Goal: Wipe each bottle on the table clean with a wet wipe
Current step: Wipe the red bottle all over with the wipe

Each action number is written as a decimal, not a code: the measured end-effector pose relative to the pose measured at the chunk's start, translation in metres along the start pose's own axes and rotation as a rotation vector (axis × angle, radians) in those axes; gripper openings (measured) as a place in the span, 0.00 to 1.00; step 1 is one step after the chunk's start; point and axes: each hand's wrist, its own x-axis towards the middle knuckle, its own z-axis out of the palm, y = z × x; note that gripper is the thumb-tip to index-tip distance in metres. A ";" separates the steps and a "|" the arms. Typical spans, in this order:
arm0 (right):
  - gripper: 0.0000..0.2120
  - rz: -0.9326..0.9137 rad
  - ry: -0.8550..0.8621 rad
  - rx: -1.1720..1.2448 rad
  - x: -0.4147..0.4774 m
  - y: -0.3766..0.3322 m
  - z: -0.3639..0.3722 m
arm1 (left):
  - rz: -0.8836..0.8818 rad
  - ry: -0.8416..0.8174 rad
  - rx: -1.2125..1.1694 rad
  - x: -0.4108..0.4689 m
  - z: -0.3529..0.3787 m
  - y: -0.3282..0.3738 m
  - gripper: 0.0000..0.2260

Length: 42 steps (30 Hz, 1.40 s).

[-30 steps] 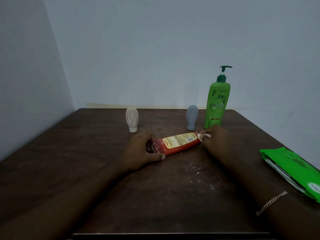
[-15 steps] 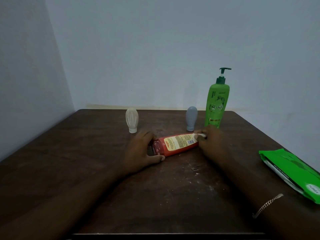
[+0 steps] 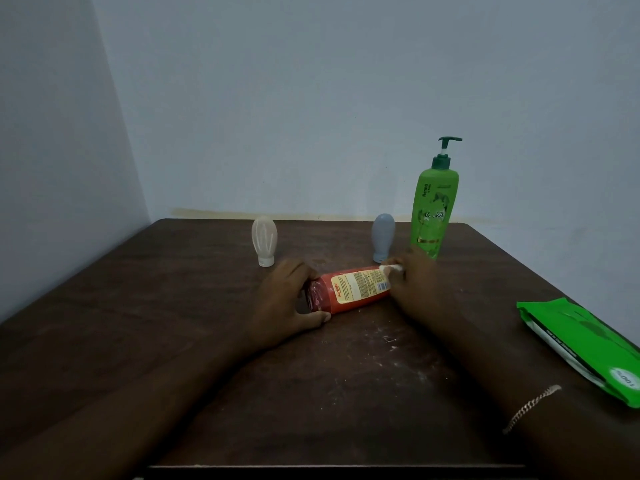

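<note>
From the head camera I'm looking down on a dark wooden table, and the red bottle lies on its side right in the middle of it, label up. The left hand holds its near, left end, fingers curled over the top and the thumb tucked in below against the tabletop. The right hand sits at the bottle's other end, fingertips pinching a small white wet wipe against the bottle there. I can't make out how the rest of those fingers lie, since the back of the hand covers them. Behind the hands, a tall green pump bottle stands upright near the wall, with a small grey bottle just beside it, standing on its cap. A clear bottle stands cap-down as well, further left and well apart from the other two. A green wipes pack lies flat at the table's right edge. I see a thin bracelet on the right wrist, and white specks dot the wood in front of the red bottle.
</note>
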 end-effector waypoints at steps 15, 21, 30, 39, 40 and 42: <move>0.10 -0.321 -0.038 0.131 -0.028 -0.052 0.015 | 0.054 0.042 0.035 0.001 -0.002 0.009 0.23; 0.09 -0.483 -0.126 0.151 -0.032 -0.050 0.012 | 0.060 0.058 0.033 0.002 0.000 0.007 0.21; 0.07 -0.497 -0.075 0.111 -0.033 -0.052 0.008 | 0.131 0.040 0.087 0.001 -0.005 0.011 0.24; 0.09 -0.461 -0.036 0.082 -0.024 -0.064 0.018 | 0.222 0.042 0.171 -0.001 -0.010 0.020 0.25; 0.09 -0.461 -0.037 0.064 -0.026 -0.064 0.017 | 0.236 0.043 0.190 -0.001 -0.011 0.021 0.26; 0.10 -0.445 -0.017 0.034 -0.028 -0.062 0.014 | 0.249 0.035 0.214 -0.001 -0.011 0.022 0.26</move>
